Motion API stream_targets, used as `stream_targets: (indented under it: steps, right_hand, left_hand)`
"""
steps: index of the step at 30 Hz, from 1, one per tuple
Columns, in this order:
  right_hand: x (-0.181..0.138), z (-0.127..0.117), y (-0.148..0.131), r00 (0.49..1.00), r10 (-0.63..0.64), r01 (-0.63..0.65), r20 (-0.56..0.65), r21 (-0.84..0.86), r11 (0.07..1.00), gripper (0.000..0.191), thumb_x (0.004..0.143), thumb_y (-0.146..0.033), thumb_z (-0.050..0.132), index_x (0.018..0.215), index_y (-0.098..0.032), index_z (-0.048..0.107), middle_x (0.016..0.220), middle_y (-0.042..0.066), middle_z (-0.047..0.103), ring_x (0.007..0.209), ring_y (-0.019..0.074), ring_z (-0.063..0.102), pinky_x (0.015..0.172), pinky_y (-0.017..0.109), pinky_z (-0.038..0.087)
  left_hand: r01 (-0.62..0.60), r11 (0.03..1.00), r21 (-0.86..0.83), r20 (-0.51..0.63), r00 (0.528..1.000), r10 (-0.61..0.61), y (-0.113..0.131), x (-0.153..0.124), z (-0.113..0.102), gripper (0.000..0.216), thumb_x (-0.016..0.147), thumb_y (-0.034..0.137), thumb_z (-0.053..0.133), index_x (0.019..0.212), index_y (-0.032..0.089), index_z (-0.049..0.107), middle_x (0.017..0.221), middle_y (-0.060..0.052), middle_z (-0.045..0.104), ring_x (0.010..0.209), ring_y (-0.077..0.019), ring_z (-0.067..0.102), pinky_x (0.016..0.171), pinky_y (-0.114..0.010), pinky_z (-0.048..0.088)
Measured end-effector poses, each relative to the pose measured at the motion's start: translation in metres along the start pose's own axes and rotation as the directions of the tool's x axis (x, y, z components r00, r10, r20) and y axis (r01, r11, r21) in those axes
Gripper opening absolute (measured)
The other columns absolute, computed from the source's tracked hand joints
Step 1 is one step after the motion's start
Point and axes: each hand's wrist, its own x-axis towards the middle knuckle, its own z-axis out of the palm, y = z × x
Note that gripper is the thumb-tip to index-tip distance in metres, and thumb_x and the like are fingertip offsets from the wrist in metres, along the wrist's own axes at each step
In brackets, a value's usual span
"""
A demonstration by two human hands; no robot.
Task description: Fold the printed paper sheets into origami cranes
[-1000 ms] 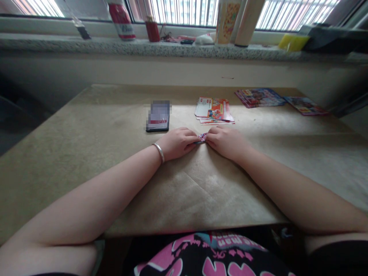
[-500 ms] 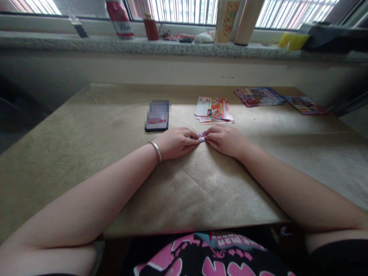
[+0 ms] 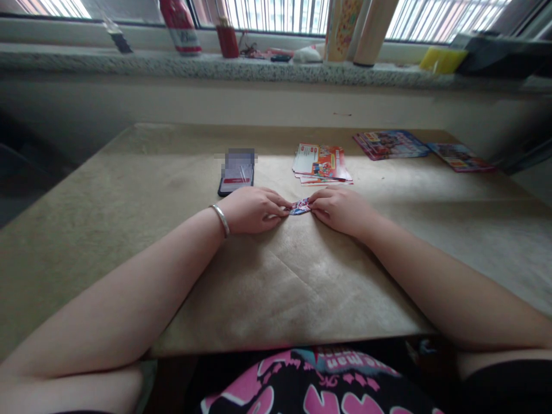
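Both grips are clamped on one small thing: the left hand [image 3: 252, 210] pinches the near-left end and the right hand [image 3: 340, 210] the far-right end of a folded paper strip [image 3: 301, 207], printed in red, white and blue. Only its short middle shows between the fingertips. The strip lies low on the bench [image 3: 129, 230], just in front of the person and at mid-width, with both wrists resting on the brown paper that covers the surface. The work in hand looks like pressing or tightening a fold in the strip, with the two pinches set close together. Any further crease would call for steady, even pressure from both thumbs so that the layers stay lined up. A silver bangle [image 3: 221, 220] sits on the left wrist. Just beyond the left hand lies a dark phone [image 3: 236, 172], and beyond the right hand a loose stack of printed leaflets [image 3: 321, 165]. Two more leaflet piles [image 3: 390, 144] lie well apart at the far right. Behind the bench runs a speckled windowsill [image 3: 129, 62] with a red can [image 3: 180, 26] among other things.
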Motion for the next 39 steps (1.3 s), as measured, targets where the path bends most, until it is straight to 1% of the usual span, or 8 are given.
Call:
stream_targets:
  steps: [5,14,20,24,27,30,35,39]
  right_hand:
    - [0.002,-0.003,-0.002,0.999,0.027,-0.026,0.028,-0.008,1.000,0.026,0.093,-0.021,0.050,0.092,-0.016,0.076,0.104,0.009,0.072,0.092,0.0198,0.065,0.082,0.032,0.047]
    - [-0.002,-0.001,0.001,0.999,0.046,-0.046,0.000,-0.004,0.999,0.027,0.093,-0.023,0.049,0.090,-0.018,0.075,0.104,0.007,0.072,0.092,0.0198,0.065,0.081,0.032,0.047]
    - [-0.003,0.000,0.001,0.999,0.046,-0.046,-0.012,0.003,0.999,0.026,0.093,-0.023,0.049,0.091,-0.018,0.074,0.105,0.006,0.072,0.091,0.0195,0.064,0.081,0.032,0.046]
    - [-0.003,0.001,0.001,0.998,0.048,-0.048,-0.043,0.011,0.999,0.025,0.093,-0.023,0.048,0.092,-0.018,0.073,0.108,0.007,0.071,0.094,0.0200,0.064,0.081,0.032,0.046]
    - [-0.003,0.003,0.002,0.996,0.050,-0.046,-0.076,0.044,0.998,0.024,0.092,-0.023,0.049,0.094,-0.019,0.073,0.112,0.007,0.070,0.099,0.0207,0.063,0.084,0.033,0.047]
    - [-0.001,0.005,0.003,0.994,0.041,-0.032,-0.105,0.086,0.996,0.023,0.092,-0.023,0.051,0.092,-0.017,0.073,0.108,0.007,0.072,0.098,0.0210,0.063,0.086,0.034,0.047]
    - [0.002,0.006,0.005,0.985,0.021,0.009,-0.170,0.173,0.985,0.021,0.090,-0.026,0.057,0.089,-0.017,0.076,0.091,0.006,0.075,0.090,0.0212,0.063,0.090,0.038,0.046]
    - [0.002,0.008,0.009,0.983,0.027,0.025,-0.180,0.278,0.960,0.020,0.089,-0.021,0.057,0.094,-0.018,0.077,0.089,0.006,0.075,0.086,0.0190,0.063,0.087,0.035,0.047]
  left_hand:
    - [0.036,0.999,-0.041,-0.024,0.999,-0.037,-0.001,-0.002,-0.001,0.025,0.084,0.022,0.056,0.097,0.029,0.076,0.108,0.000,0.074,0.096,-0.0157,0.069,0.087,-0.029,0.055]
    - [0.083,0.993,-0.085,0.036,0.996,-0.081,-0.006,-0.006,-0.009,0.024,0.083,0.026,0.054,0.090,0.027,0.077,0.102,0.001,0.075,0.086,-0.0141,0.069,0.079,-0.025,0.054]
    - [0.165,0.986,0.020,-0.085,0.983,-0.163,0.001,-0.002,0.000,0.024,0.088,0.028,0.052,0.084,0.019,0.074,0.089,-0.004,0.073,0.075,-0.0143,0.067,0.070,-0.025,0.051]
    - [0.138,0.989,0.058,-0.132,0.983,-0.130,0.008,0.003,0.005,0.023,0.091,0.025,0.049,0.094,0.018,0.071,0.098,-0.007,0.070,0.084,-0.0153,0.064,0.075,-0.026,0.050]
    - [0.043,0.994,0.102,-0.099,0.995,-0.032,0.012,0.006,0.008,0.026,0.091,0.024,0.051,0.110,0.020,0.069,0.106,-0.007,0.070,0.094,-0.0182,0.062,0.085,-0.031,0.050]
    - [0.036,0.983,0.180,-0.054,0.998,-0.026,0.015,0.008,0.009,0.031,0.091,0.028,0.053,0.119,0.023,0.066,0.110,-0.007,0.069,0.098,-0.0210,0.062,0.087,-0.036,0.049]
    - [0.075,0.961,0.268,-0.046,0.997,-0.066,0.017,0.008,0.008,0.029,0.094,0.035,0.050,0.113,0.023,0.068,0.110,-0.006,0.070,0.099,-0.0223,0.063,0.086,-0.038,0.049]
    - [0.124,0.962,0.244,-0.042,0.992,-0.117,0.016,0.009,0.008,0.030,0.093,0.035,0.051,0.112,0.019,0.068,0.113,-0.008,0.070,0.103,-0.0224,0.064,0.089,-0.037,0.050]
